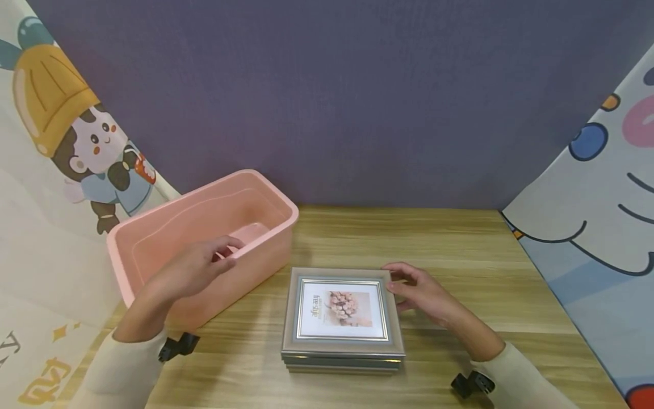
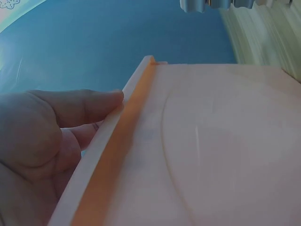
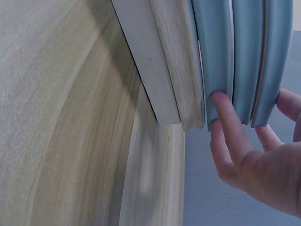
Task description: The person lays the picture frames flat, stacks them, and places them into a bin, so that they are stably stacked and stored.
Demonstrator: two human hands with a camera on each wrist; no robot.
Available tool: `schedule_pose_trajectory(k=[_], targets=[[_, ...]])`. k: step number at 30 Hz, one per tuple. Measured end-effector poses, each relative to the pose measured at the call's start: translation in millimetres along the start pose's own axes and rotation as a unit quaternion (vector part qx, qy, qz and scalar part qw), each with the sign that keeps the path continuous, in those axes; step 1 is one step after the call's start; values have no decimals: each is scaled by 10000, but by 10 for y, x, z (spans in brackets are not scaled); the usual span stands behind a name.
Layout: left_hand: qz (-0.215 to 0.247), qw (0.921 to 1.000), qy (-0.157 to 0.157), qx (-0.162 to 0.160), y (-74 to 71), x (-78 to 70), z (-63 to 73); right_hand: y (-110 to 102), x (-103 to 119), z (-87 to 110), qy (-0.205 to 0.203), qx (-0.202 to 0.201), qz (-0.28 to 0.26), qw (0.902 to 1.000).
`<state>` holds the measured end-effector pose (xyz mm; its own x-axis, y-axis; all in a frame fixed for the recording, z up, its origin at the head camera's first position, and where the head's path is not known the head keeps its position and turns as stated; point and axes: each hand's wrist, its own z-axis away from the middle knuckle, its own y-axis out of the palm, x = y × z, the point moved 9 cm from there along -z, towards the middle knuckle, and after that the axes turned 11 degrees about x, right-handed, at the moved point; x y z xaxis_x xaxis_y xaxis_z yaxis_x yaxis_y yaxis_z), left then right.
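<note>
A stack of several picture frames (image 1: 341, 346) lies on the table, the top one showing a pink bouquet print. At its far right corner is my right hand (image 1: 421, 295), thumb on the top frame and fingers against the sides. Blue-grey edges of the upper frames (image 3: 249, 61) show close to the fingertips (image 3: 218, 96) in the right wrist view, with two paler frames (image 3: 174, 61) below. To the left, my left hand (image 1: 196, 267) grips the near rim of a pink plastic bin (image 1: 245, 272). Its thumb (image 2: 101, 104) presses the rim's outer side; the other fingers are partly hidden behind it.
The wood-grain table (image 1: 419, 238) extends behind and right of the stack. A dark blue-grey panel (image 1: 357, 102) stands at the back. Printed cartoon sheets hang at the left (image 1: 46, 227) and right (image 1: 603, 227). Each sleeve carries a small black device (image 1: 179, 345).
</note>
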<state>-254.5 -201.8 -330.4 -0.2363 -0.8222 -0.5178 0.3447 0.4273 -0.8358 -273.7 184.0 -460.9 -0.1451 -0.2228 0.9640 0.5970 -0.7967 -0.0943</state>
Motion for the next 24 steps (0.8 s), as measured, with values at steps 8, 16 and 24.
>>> schedule_pose_trajectory(k=[8, 16, 24], targets=[[110, 9993, 311, 165, 11, -80, -129, 3, 1, -1, -2, 9, -9, 10000], [216, 9983, 361, 393, 54, -137, -286, -9, -17, -7, 13, -8, 14, 10000], [285, 9966, 494, 598, 111, -244, -475, -8, -22, -9, 38, -4, 23, 10000]])
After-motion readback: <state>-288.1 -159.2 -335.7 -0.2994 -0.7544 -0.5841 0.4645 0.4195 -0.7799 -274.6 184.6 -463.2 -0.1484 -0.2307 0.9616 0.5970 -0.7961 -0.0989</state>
